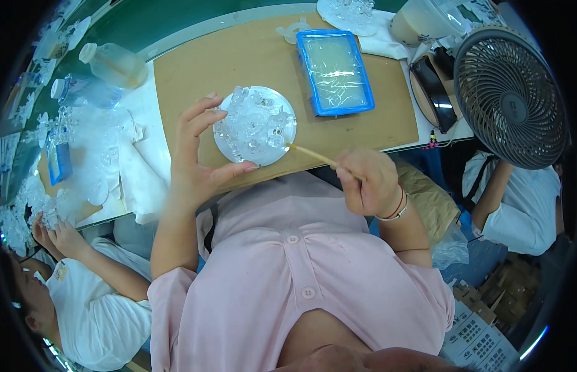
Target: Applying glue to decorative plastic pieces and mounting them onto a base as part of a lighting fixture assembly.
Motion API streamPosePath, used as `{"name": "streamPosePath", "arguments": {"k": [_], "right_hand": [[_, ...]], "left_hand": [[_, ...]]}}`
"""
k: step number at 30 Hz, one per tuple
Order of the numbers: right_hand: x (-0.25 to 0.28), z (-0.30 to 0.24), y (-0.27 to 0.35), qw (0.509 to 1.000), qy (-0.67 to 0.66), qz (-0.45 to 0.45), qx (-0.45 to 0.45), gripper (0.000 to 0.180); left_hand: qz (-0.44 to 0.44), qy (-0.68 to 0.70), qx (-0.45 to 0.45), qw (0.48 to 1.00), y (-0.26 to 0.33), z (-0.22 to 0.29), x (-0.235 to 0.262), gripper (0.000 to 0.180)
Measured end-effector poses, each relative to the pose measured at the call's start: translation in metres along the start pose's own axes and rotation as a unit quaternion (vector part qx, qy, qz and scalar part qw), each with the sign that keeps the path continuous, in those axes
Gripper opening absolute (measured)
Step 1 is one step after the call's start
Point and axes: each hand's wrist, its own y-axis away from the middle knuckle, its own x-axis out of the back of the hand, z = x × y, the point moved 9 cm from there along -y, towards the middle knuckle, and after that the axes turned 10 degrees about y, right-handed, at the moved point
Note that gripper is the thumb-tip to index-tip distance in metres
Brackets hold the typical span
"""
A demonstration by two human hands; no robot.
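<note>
A round white disc (287, 124) on the brown board carries a cluster of clear, glassy pieces (254, 127). My left hand (198, 146) spans the disc's left side, fingertips at its upper left edge and thumb at its lower edge. In my right hand (366, 180) is a thin yellowish stick (316, 155), pinched near its rear end. Its tip meets the disc's right rim, beside the clear pieces; whether that tip has bristles is too small to tell. Beyond the disc, to the right, lies a blue-framed tray (311, 102) with a shiny clear film.
The brown cardboard board (195, 68) covers the table before me. Two plastic bottles (118, 65) stand left, near a white cloth (143, 180). A black fan (512, 105), a dark glasses-like object (434, 93) and a tub (425, 22) are right. Co-workers sit on both sides.
</note>
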Motion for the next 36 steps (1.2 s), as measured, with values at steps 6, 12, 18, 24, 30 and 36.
{"name": "streamPosePath", "arguments": {"k": [6,12,18,24,30,36], "right_hand": [[-0.003,-0.011,0.003,1.0,-0.001,0.001,0.006,0.011],[-0.003,0.0,0.011,0.997,-0.056,0.007,-0.053,0.008],[0.049,0.008,0.017,0.986,-0.069,0.136,-0.067,0.01],[0.06,0.048,0.009,0.969,0.061,0.128,-0.203,0.011],[0.061,0.046,0.009,0.972,0.033,0.136,-0.188,0.011],[0.047,0.014,0.007,0.99,-0.036,0.103,-0.093,0.007]], "left_hand": [[0.049,-0.059,-0.011,0.997,0.007,0.011,0.0,0.081],[0.075,-0.085,-0.011,0.994,0.012,0.011,-0.001,0.082],[0.119,-0.124,-0.001,0.985,0.017,0.013,-0.001,0.083],[0.131,-0.17,0.03,0.976,0.01,0.013,-0.009,0.086],[0.099,-0.16,0.037,0.982,0.004,0.011,-0.009,0.087],[0.099,-0.119,0.012,0.988,0.004,0.011,-0.011,0.084]]}}
